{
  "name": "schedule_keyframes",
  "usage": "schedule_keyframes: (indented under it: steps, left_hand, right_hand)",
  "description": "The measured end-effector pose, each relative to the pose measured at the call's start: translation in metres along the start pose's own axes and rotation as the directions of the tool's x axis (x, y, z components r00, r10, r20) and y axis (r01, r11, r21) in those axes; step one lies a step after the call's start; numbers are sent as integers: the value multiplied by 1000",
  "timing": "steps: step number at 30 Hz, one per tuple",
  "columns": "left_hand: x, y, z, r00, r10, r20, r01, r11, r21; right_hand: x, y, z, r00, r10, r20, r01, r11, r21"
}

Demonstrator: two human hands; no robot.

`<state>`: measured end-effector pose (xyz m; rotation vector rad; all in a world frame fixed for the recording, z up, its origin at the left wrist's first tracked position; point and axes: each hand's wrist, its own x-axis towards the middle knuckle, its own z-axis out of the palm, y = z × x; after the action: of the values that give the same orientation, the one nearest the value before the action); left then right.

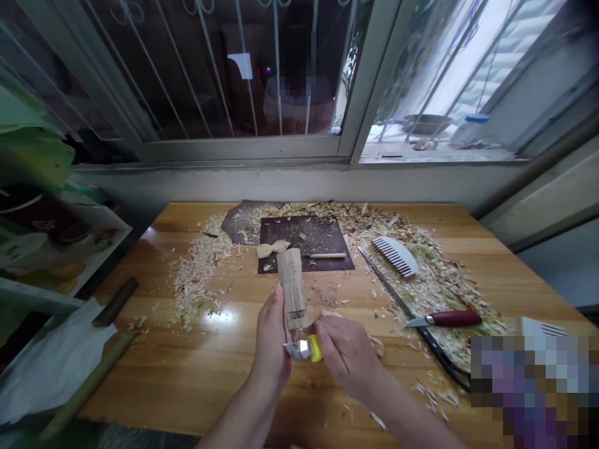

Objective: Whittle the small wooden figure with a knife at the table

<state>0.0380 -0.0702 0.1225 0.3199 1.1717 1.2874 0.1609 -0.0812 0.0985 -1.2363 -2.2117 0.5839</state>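
My left hand (270, 333) is closed around the lower part of a squared wooden block (291, 280), which stands tilted up over the table. A notch or step is cut into the block's near part. My right hand (349, 355) grips a carving knife (314, 348) with a yellow part by the blade; the rest of its handle is hidden in my fingers. The short metal blade points left, close to the block's lower end and my left hand. Whether its edge touches the wood I cannot tell.
Wood shavings (199, 274) ring a dark mat (299, 234) bearing a carved wooden piece (271, 249) and a light-handled tool (327, 255). To the right lie a white comb-like piece (395, 255), a red-handled knife (453, 318) and a saw (397, 299). Sticks (116, 302) lie left.
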Motion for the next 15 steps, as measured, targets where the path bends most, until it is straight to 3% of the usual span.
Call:
schedule_keyframes:
  steps: [6,10,15]
  left_hand:
    - [-4,-3,2,1000,14,-4,-14,997,-78]
    - [-1,0,2,999,1,39,0,999,-44]
    - [5,3,3,996,-51,73,53,998,-25]
  right_hand:
    - [1,7,9,993,32,-112,-29,999,26]
    - [0,7,8,995,82,-58,-73,987,145]
    - [0,1,3,999,30,-33,-24,981,191]
